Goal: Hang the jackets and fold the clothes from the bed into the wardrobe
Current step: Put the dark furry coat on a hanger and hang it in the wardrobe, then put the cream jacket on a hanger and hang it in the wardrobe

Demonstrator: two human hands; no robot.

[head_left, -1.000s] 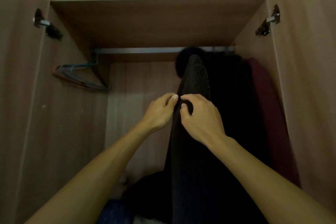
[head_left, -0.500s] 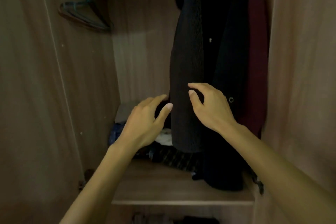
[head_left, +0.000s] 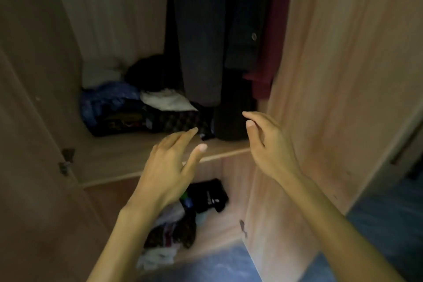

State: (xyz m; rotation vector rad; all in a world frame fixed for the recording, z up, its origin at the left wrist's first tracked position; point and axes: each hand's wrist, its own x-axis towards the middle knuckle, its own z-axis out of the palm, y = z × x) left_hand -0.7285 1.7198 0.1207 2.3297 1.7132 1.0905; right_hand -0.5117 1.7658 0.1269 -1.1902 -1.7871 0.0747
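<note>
Inside the open wardrobe a dark grey jacket (head_left: 199, 36) hangs in the middle, with a black jacket (head_left: 242, 36) to its right and a dark red garment (head_left: 272, 36) at the far right. My left hand (head_left: 169, 167) is held in front of the shelf with relaxed fingers and holds nothing. My right hand (head_left: 267, 144) floats just below the hanging jackets, fingers loosely spread, touching nothing. Piled clothes (head_left: 128, 110) in blue, white and a dark pattern lie on the wooden shelf (head_left: 128, 155) to the left of the jackets.
The wardrobe's left door (head_left: 29, 121) and right door (head_left: 343, 75) stand open on either side of my arms. More clothes (head_left: 180, 220) lie heaped in the lower compartment. A blue floor (head_left: 219, 265) shows at the bottom.
Both hands let go of the dark grey jacket and dropped away from it. My view swung down from the hanging rail to the shelf and the lower compartment.
</note>
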